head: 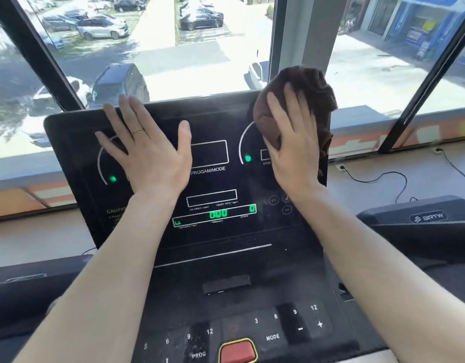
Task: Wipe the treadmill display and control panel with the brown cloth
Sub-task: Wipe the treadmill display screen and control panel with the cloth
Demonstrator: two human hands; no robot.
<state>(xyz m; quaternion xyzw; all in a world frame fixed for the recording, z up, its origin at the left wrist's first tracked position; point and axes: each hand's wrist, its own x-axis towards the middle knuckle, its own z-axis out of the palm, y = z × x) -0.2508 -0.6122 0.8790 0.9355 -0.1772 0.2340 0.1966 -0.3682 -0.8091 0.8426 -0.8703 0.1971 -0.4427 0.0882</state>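
Sunlit window glass over a car park fills the background as we stand at the treadmill display (210,163), both arms reaching forward and up. Our right hand (291,142) presses the bunched brown cloth (299,100) against the display's upper right corner, fingers spread over it, while our left hand (145,148) lies flat and empty on the left dial, fingers splayed. Most of the display stretches left of and below the cloth, and the control panel (273,334) sits nearer us, beneath both wrists, so the right hand looks best placed to sweep leftward.
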